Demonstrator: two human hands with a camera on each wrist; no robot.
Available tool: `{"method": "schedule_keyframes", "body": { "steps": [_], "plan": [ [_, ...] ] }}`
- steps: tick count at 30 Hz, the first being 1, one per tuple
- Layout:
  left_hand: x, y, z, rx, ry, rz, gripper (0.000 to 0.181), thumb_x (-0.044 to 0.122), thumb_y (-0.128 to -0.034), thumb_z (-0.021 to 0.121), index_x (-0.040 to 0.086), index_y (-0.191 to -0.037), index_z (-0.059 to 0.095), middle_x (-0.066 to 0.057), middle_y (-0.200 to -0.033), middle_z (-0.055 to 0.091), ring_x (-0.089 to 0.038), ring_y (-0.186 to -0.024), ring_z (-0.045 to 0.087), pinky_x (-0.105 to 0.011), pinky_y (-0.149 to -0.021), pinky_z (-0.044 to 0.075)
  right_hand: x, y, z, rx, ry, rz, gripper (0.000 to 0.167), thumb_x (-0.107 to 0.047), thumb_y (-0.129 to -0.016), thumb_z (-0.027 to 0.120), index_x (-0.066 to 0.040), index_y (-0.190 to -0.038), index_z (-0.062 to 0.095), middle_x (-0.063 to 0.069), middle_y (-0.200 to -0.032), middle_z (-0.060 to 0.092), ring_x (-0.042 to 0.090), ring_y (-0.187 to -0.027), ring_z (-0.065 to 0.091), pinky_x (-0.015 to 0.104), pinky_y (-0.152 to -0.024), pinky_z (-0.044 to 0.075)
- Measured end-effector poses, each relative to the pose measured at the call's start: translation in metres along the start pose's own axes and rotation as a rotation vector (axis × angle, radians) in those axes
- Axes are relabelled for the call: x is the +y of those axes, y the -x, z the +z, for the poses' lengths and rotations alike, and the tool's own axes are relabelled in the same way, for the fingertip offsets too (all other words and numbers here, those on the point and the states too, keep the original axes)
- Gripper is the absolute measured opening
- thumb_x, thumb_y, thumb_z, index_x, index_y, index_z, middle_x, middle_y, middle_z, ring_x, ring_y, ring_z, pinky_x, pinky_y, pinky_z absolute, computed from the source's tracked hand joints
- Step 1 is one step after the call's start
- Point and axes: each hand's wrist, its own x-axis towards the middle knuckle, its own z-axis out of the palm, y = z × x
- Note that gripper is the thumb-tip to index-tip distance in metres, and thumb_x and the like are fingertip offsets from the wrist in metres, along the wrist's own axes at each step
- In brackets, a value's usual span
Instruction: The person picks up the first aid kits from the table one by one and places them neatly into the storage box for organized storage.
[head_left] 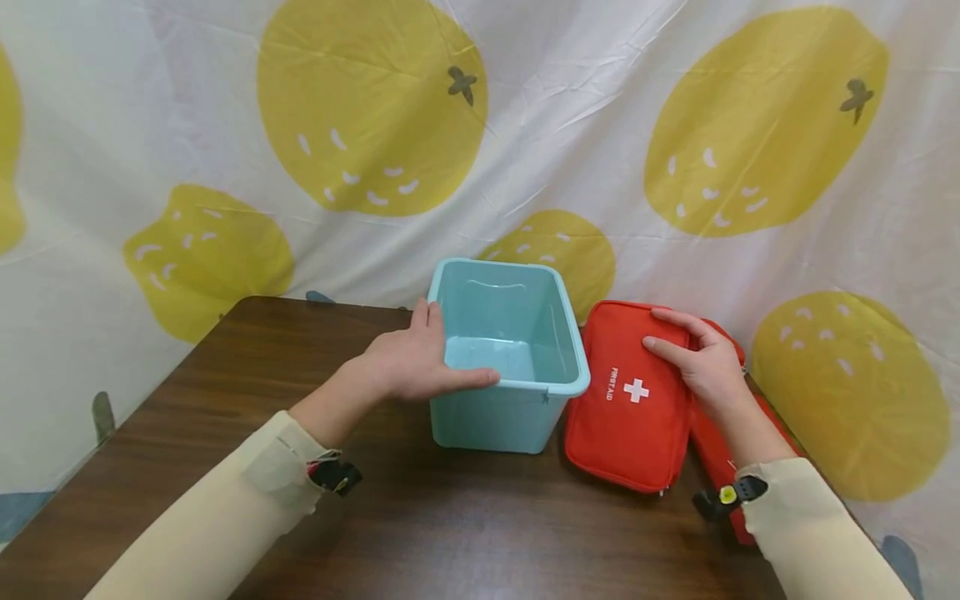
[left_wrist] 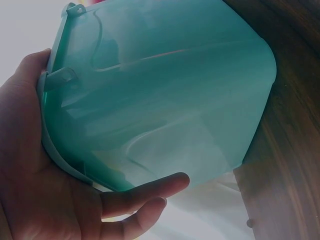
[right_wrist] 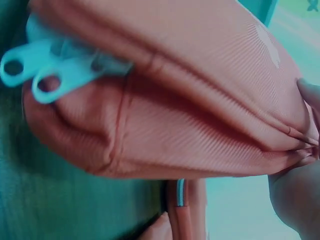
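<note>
A light-blue plastic bin point(head_left: 487, 417) stands on the table, its opening facing up and toward me. Against its near-left corner rests my left hand point(head_left: 408, 358), fingers straight along the outside and the thumb lying along the front rim. The left wrist view shows that hand point(left_wrist: 45, 200) spread beside the bin's wall point(left_wrist: 170, 100). My right hand point(head_left: 708, 367) grips the right edge of a red first aid bag point(head_left: 626, 417) with a white cross, just right of the bin. In the right wrist view the bag's side point(right_wrist: 195, 135) and zipper pulls point(right_wrist: 50, 75) show.
A second red bag point(head_left: 716, 450) lies under my right hand and forearm, partly hidden. The brown wooden table point(head_left: 450, 533) runs back to a white curtain point(head_left: 555, 125) printed with yellow lemons, which hangs close behind the bin and along the right side.
</note>
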Motion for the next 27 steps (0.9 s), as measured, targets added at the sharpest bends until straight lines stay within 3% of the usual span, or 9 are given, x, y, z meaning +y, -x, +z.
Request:
{"method": "schedule_keyframes", "body": {
  "steps": [8, 27],
  "plan": [
    [0.000, 0.000, 0.001, 0.013, -0.003, 0.006, 0.146, 0.098, -0.0825, 0.054, -0.003, -0.174, 0.001, -0.023, -0.181, 0.008, -0.038, -0.132, 0.066, -0.050, -0.099, 0.060, -0.013, 0.001, -0.007, 0.018, -0.150, -0.023, 0.060, -0.026, -0.099, 0.084, -0.028, -0.155, 0.064, -0.009, -0.134, 0.058, 0.009, -0.096, 0.072, 0.025, -0.078, 0.066],
    [-0.001, 0.000, 0.001, 0.027, -0.001, 0.022, 0.145, 0.097, -0.0828, 0.055, -0.004, -0.173, 0.004, -0.022, -0.177, 0.013, -0.037, -0.127, 0.068, -0.049, -0.096, 0.060, -0.041, 0.005, -0.024, 0.059, -0.256, -0.058, 0.060, -0.023, -0.098, 0.085, -0.028, -0.154, 0.065, -0.009, -0.132, 0.061, 0.009, -0.091, 0.077, 0.029, -0.075, 0.067]
  ]
}}
